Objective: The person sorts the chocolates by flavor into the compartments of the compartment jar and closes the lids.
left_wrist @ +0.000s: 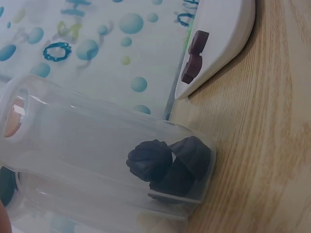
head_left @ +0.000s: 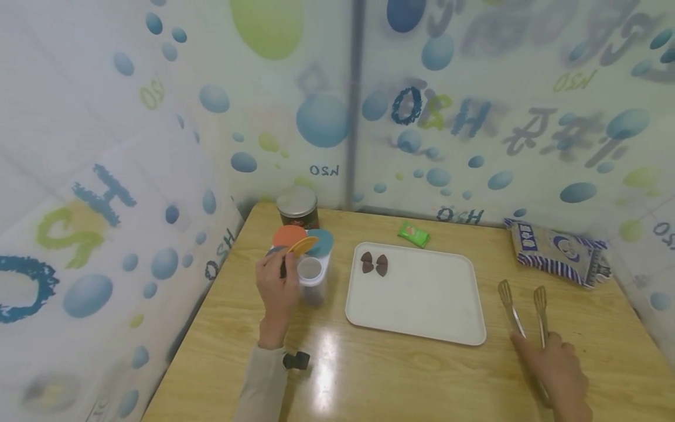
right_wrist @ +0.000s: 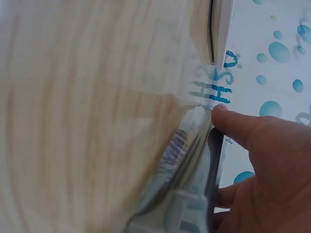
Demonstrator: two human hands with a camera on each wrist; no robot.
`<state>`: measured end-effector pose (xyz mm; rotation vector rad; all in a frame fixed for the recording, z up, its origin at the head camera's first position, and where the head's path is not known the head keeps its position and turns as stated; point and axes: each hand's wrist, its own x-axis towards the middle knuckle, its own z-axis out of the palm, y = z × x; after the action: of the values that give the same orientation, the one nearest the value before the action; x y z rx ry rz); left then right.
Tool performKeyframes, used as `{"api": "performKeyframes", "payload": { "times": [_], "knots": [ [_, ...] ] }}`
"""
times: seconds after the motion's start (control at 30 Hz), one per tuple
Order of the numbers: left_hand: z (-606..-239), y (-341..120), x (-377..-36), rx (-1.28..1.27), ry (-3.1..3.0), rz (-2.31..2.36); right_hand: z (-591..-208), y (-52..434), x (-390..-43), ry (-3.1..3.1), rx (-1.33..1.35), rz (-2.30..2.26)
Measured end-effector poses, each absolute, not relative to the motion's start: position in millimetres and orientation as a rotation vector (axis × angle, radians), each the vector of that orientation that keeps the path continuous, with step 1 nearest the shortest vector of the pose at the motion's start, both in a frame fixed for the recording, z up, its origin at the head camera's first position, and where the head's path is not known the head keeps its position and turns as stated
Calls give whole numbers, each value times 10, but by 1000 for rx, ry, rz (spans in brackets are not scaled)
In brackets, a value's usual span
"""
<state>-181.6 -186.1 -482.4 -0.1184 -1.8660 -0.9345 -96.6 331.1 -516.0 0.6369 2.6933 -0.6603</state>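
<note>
While the left hand pinches the round yellow lid of the clear plastic container, the right hand has its fingers clamped on the silver metal tongs, well to the container's right across the white rectangular tray. On the counter, the tongs' long axis runs away from the person, prongs apart, rather than toward the open compartment, where dark ridged pieces lie at the bottom. Nearer is the left hand, beside that mouth.

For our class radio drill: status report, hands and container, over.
Left hand holding yellow lid up. Right hand gripping tongs. Container partly open, dark pieces inside. Tray between container and tongs.
</note>
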Motion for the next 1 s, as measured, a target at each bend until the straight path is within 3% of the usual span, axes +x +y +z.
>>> {"api": "performKeyframes", "payload": {
  "times": [0.27,0.4,0.63,1.0],
  "knots": [
    [-4823,-1850,-1797,-135,-1870,-938,-5068,3238,-988,2868,698,-685],
    [-4820,-1881,-1791,-144,-1853,-952,-4908,3038,-1067,3003,536,-837],
    [-4808,-1914,-1819,-243,-1821,-969,-4829,2344,-1311,3155,99,-1082],
    [-4851,-1848,-1818,-202,-1769,-996,-5022,942,-1571,2834,-160,-1482]
  ]
}}
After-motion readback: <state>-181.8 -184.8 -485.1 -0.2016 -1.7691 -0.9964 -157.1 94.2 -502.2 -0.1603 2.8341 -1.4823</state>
